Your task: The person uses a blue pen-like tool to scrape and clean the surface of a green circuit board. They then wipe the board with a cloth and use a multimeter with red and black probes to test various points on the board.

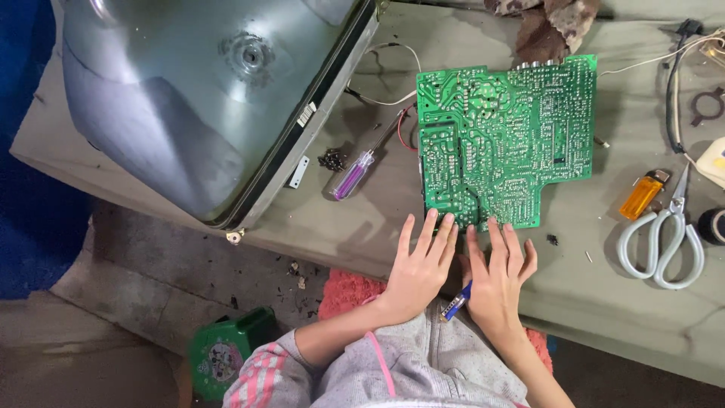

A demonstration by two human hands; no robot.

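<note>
Fingertips of both hands rest at the near edge of the green circuit board, which lies solder side up on the grey-green table. The board sits directly ahead of the fingers, stretching away from them toward the far side of the table; its near edge is stepped, and the fingers meet it on the lower, left part of that step. Its longer side runs left to right across the fingers' line.

The left hand lies flat, palm down, fingers held close together and straight, the tips touching or just overlapping the board's edge; it holds nothing. The right hand lies beside it, nearly touching, fingers likewise extended with the tips at the board's edge. A blue-handled tool sticks out below its palm on the thumb side, between the two wrists; whether the thumb pins it or it merely lies under the hand, I cannot tell. Both hands are about equally near the board, the right one slightly closer to its middle.

Left of the left fingers, and a little ahead, lies a purple-handled screwdriver, its shaft pointing up and right toward the board's left edge, with red and white wires beyond it. Farther left stands a large grey picture tube. Well to the right of the right fingers lie grey-handled scissors, an orange lighter and a roll of black tape.
</note>
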